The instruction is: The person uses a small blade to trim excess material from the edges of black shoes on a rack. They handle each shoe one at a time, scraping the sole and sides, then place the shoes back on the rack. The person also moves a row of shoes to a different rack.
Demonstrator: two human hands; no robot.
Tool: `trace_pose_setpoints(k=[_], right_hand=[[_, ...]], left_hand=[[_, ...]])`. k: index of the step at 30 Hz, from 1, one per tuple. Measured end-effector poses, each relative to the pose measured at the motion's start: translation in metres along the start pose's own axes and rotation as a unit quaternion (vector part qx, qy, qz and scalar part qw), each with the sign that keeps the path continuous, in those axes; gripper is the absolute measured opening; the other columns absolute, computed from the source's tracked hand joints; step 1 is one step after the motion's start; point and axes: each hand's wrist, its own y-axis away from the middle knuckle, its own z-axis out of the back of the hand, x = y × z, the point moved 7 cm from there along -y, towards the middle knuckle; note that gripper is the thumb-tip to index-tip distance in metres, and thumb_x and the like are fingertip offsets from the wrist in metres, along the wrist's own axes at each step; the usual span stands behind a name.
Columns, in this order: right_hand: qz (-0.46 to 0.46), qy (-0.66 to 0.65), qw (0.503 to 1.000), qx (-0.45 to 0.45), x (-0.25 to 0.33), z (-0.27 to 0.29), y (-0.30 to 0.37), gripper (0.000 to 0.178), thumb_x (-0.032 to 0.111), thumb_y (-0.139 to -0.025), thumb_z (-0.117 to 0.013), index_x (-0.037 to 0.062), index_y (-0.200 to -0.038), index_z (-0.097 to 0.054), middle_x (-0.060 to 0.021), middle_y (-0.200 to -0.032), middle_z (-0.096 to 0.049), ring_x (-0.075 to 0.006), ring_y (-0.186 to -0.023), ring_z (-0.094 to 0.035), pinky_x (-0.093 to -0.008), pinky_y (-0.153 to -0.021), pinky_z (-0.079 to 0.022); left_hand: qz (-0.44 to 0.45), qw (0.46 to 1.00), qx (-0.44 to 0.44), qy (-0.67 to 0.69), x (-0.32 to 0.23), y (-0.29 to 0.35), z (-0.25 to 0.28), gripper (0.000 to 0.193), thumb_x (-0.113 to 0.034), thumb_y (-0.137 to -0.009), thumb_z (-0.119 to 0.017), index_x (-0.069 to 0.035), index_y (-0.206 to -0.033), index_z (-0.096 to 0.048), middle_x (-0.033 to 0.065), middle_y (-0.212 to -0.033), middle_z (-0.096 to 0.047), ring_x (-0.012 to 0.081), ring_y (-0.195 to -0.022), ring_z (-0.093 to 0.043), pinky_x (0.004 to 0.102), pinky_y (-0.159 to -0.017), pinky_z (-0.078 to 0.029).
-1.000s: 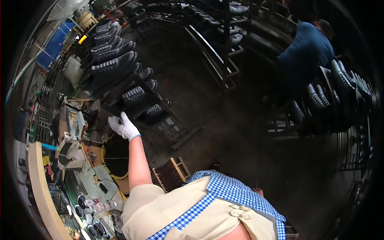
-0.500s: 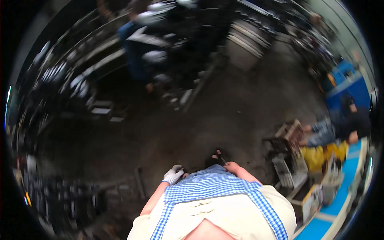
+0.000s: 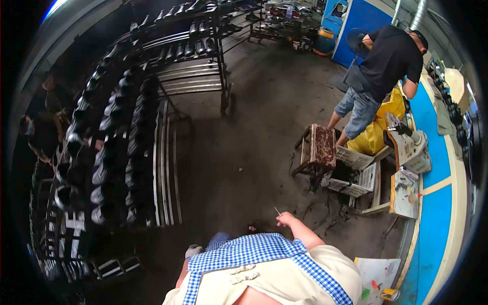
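In the head view, low at centre, the right hand (image 3: 287,219) pinches a thin pale stick (image 3: 277,211) that pokes up and left of the fingers, while the gloved left hand (image 3: 193,250) hangs by the checked apron (image 3: 249,250); its grip cannot be told. The stick looks slender and easily dropped, so a firm fingertip pinch would serve best, keeping it clear of the shoe rack (image 3: 122,152) at left and the rusty stool (image 3: 321,147) at right.

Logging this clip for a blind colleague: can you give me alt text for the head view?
Seen from above, a person in a blue checked apron stands on a dark workshop floor, right hand bare and pinching a thin pin-like object, left hand gloved white at their side. Shoe racks stand left; another person bends over a workbench right.
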Motion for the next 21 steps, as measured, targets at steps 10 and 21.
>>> trace_pose_setpoints(k=[10,21], right_hand=[[-0.049,-0.143,0.988,-0.011,0.127,0.078,-0.104,0.02,0.025,-0.09,-0.063,0.0078,-0.098,-0.069,-0.0033,-0.061,-0.064,-0.0099,-0.042,-0.047,-0.0297,-0.04,-0.036],[-0.073,-0.143,0.986,-0.038,0.326,0.197,-0.182,0.028,0.022,-0.092,-0.06,0.0029,-0.11,-0.068,-0.0081,-0.07,-0.068,-0.0109,-0.048,-0.05,-0.0264,-0.044,-0.039]], left_hand=[[-0.044,0.982,0.103,0.153,-0.243,-0.156,0.006,0.042,-0.011,-0.081,-0.067,-0.003,-0.121,-0.057,0.0141,-0.097,-0.067,0.0222,-0.079,-0.066,0.0338,-0.065,-0.055],[-0.096,0.974,0.196,0.067,-0.515,-0.376,0.067,0.017,-0.021,-0.081,-0.06,-0.005,-0.082,-0.065,0.0039,-0.065,-0.061,0.0157,-0.056,-0.054,0.0335,-0.055,-0.044]])
